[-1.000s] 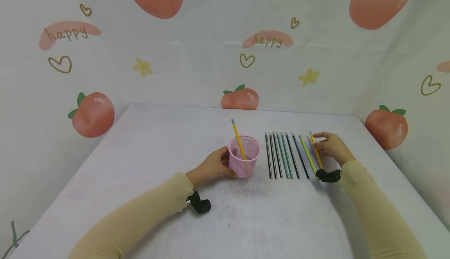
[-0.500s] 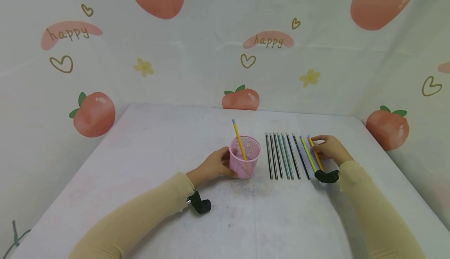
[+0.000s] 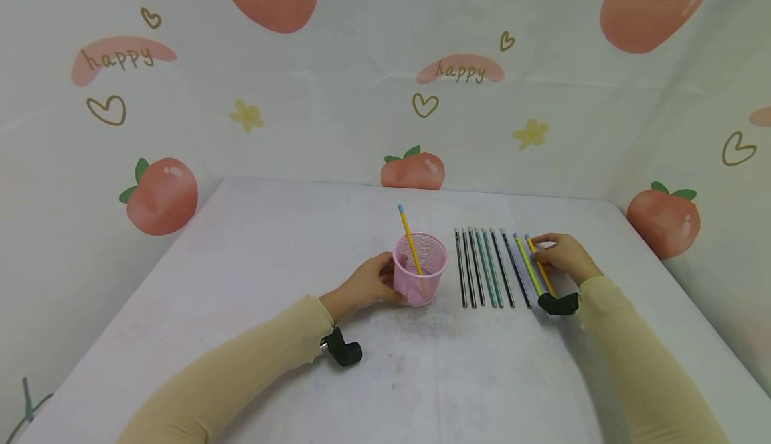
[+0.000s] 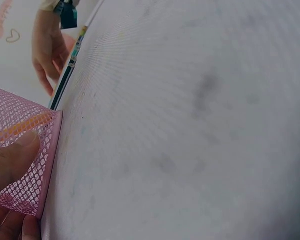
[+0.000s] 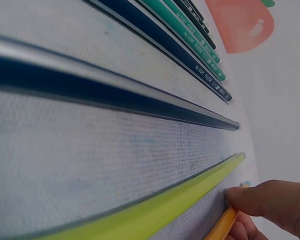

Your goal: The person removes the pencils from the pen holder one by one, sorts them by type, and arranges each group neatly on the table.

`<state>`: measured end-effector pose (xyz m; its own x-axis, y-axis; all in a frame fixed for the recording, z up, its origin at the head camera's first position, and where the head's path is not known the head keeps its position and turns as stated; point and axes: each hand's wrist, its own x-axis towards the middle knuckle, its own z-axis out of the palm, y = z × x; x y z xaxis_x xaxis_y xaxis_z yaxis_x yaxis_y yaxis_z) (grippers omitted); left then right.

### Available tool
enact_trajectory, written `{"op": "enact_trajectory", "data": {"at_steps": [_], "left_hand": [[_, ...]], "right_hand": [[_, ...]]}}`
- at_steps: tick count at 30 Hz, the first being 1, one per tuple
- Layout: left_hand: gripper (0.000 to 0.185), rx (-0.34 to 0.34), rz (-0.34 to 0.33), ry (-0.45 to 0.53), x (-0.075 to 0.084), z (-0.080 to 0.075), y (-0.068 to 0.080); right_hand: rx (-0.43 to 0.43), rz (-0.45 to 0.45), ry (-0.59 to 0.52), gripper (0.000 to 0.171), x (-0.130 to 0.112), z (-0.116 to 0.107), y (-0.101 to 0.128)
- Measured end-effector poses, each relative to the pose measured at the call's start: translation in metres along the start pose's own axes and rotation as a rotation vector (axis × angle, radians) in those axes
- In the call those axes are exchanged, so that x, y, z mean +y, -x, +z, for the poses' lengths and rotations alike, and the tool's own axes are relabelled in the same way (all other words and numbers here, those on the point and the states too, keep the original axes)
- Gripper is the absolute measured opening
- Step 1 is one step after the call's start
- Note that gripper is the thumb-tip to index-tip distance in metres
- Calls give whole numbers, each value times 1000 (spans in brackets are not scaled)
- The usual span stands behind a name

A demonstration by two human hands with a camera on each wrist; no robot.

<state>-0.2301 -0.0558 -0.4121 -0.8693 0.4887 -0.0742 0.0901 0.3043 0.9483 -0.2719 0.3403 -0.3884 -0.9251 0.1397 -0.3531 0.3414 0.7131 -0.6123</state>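
Observation:
A pink mesh cup (image 3: 419, 268) stands mid-table with a yellow pencil (image 3: 407, 233) leaning inside it. My left hand (image 3: 385, 276) grips the cup's left side; in the left wrist view the thumb (image 4: 12, 157) presses on the cup's mesh (image 4: 25, 125). To the right, several dark and green pencils (image 3: 488, 266) lie in a row, with a yellow-green pencil (image 3: 526, 263) at its right end. My right hand (image 3: 542, 251) pinches an orange pencil (image 3: 540, 268) just beside it. The right wrist view shows a fingertip (image 5: 270, 200) on the orange pencil (image 5: 222, 225) by the yellow-green one (image 5: 165, 210).
The white table (image 3: 271, 250) has bare surface to the left and in front of the cup. A printed cloth backdrop (image 3: 361, 96) closes in the back and sides. The table's right edge (image 3: 674, 276) runs close past my right hand.
My right hand has shifted the orange pencil slightly left, closer to the yellow-green pencil. The left hand and the cup have not moved.

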Motion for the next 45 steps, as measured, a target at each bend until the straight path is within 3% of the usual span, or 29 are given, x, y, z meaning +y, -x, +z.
{"op": "enact_trajectory", "data": {"at_steps": [24,31,36,45], "left_hand": [[72,18,-22,8,0,3,0],[71,12,-12,12,0,2,1],[69,-4,17,17,2,0,1],[71,-8,7,11,3,0,2]], "right_hand": [[-4,15,-62,64,4,0,3],[35,35,-86,67,3,1,6],[92,-36,-166,60,1,2,10],[175,-220,-275,53,-18,2,21]]}}
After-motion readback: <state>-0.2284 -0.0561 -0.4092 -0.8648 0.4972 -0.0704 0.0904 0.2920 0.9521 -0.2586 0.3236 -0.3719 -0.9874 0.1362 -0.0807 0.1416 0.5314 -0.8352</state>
